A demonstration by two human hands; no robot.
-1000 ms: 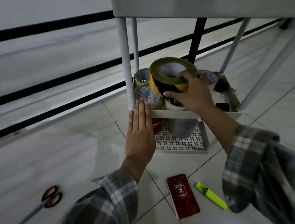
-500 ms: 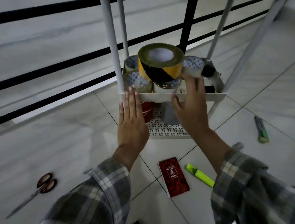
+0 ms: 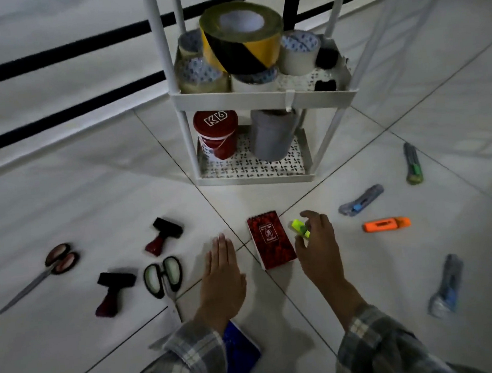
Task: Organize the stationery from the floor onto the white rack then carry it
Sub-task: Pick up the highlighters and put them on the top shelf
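1. Pinching the yellow-green highlighter between thumb and curled fingertips, my right hand sits low over the floor tiles (whether the highlighter has left the floor, I cannot tell).
2. My left hand is flat, palm down, fingers straight and together, holding nothing; touching the tile or just above it, I cannot tell.
3. Between my two hands lies a red notepad, just beside the highlighter.
4. Beyond the notepad stands the white rack. On its upper shelf a yellow-and-black tape roll rests on top of clear tape rolls. On its lower shelf a red tub and a grey roll stand side by side.
5. Floor to my right: an orange highlighter, a blue-slider cutter, a green-slider cutter and, nearer me, a third cutter.
6. Floor to my left: green-handled scissors, two dark stamps, then red-handled scissors farthest out.
7. A blue notebook lies partly under my left sleeve.
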